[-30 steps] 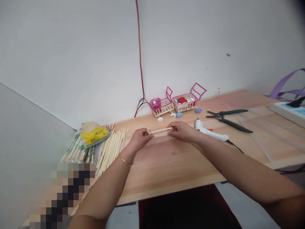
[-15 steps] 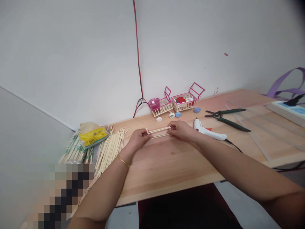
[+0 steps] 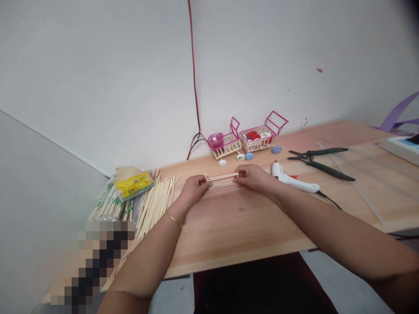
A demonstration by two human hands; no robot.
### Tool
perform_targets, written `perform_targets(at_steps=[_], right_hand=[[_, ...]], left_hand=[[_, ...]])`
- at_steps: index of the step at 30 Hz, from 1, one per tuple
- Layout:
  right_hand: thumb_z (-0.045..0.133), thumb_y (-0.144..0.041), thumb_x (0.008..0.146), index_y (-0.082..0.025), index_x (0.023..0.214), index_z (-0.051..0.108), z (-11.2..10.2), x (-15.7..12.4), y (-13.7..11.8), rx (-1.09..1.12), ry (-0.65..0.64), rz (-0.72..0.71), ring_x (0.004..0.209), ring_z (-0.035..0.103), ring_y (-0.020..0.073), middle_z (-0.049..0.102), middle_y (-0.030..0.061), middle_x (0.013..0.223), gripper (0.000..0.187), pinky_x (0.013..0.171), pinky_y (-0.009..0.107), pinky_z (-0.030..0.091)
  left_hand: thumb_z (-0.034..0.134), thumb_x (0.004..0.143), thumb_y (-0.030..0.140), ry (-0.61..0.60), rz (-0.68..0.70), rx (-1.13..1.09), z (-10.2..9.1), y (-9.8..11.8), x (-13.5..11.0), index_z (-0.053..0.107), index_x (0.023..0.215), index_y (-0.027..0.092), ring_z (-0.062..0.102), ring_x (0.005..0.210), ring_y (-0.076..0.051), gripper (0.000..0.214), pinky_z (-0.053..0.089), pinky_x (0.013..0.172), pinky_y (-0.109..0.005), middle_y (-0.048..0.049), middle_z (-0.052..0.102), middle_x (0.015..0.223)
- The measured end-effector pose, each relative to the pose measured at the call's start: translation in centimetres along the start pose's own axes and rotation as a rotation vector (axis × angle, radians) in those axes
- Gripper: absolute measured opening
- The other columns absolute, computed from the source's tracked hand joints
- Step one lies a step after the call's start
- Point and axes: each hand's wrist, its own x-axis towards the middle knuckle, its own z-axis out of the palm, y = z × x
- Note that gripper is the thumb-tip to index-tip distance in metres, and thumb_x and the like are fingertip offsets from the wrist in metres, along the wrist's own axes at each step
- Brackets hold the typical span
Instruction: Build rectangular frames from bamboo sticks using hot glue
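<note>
A small frame of thin wooden sticks (image 3: 222, 180) is held flat just above the wooden table (image 3: 235, 226). My left hand (image 3: 193, 190) pinches its left end and my right hand (image 3: 253, 177) pinches its right end, fingers closed on the sticks. A gold bangle sits on my left wrist. A white glue gun (image 3: 294, 181) lies just right of my right hand.
A pile of loose wooden sticks (image 3: 155, 203) and wrapped chopsticks with a yellow packet (image 3: 132, 183) lie at the left. Two pink stick carts (image 3: 250, 139) with bottle caps stand by the wall. Green-handled pliers (image 3: 319, 159) and a clear sheet lie at the right.
Both hands keep their grip on the stick frame; only the camera view has shifted slightly.
</note>
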Motion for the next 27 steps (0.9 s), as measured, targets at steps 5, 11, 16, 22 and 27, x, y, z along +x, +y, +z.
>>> perform_targets(at_steps=[5,11,16,22,27], right_hand=[[0.058,-0.032,0.074,-0.019,0.067,0.057,0.0,-0.2,-0.2,-0.031,-0.002,-0.026,0.054,0.055,0.0129,0.064,-0.0006,0.060,0.014,0.052,0.024,0.035],[0.058,-0.031,0.073,-0.018,0.066,0.055,-0.2,-0.2,-0.6,-0.106,0.007,-0.047,0.056,0.052,0.0133,0.059,-0.0006,0.058,0.015,0.053,0.024,0.033],[0.057,-0.031,0.073,-0.018,0.068,0.057,-0.2,-0.2,-0.5,-0.160,0.012,-0.087,0.058,0.050,0.0135,0.057,0.0001,0.061,0.014,0.054,0.024,0.030],[0.055,-0.031,0.074,-0.018,0.069,0.057,-0.1,-0.1,0.0,-0.181,0.012,-0.122,0.057,0.048,0.0133,0.056,0.0001,0.060,0.015,0.054,0.024,0.029],[0.054,-0.033,0.075,-0.018,0.068,0.056,0.0,-0.1,0.0,-0.181,0.015,-0.117,0.058,0.050,0.0135,0.057,0.0006,0.062,0.017,0.054,0.024,0.030]], left_hand=[[0.059,0.073,0.027,0.062,0.061,0.095,-0.1,0.2,0.2,0.060,0.068,0.016,0.047,0.064,-0.013,0.012,0.033,0.059,-0.024,0.0005,0.054,0.064],[0.056,0.072,0.023,0.038,0.068,0.107,-0.1,-0.4,0.3,0.056,0.069,0.015,0.045,0.060,-0.012,0.008,0.031,0.056,-0.023,0.0023,0.052,0.062],[0.055,0.070,0.020,-0.022,0.080,0.093,-0.5,-0.7,0.3,0.056,0.068,0.015,0.044,0.058,-0.010,0.006,0.031,0.054,-0.022,0.0029,0.051,0.061],[0.050,0.071,0.015,-0.100,0.125,0.072,-1.2,-1.0,0.4,0.060,0.075,0.014,0.048,0.059,-0.010,0.011,0.036,0.056,-0.021,0.0028,0.055,0.064],[0.051,0.074,0.017,-0.063,0.154,0.125,-1.5,-0.3,0.2,0.063,0.074,0.014,0.053,0.073,-0.015,0.013,0.038,0.067,-0.025,-0.0009,0.061,0.073]])
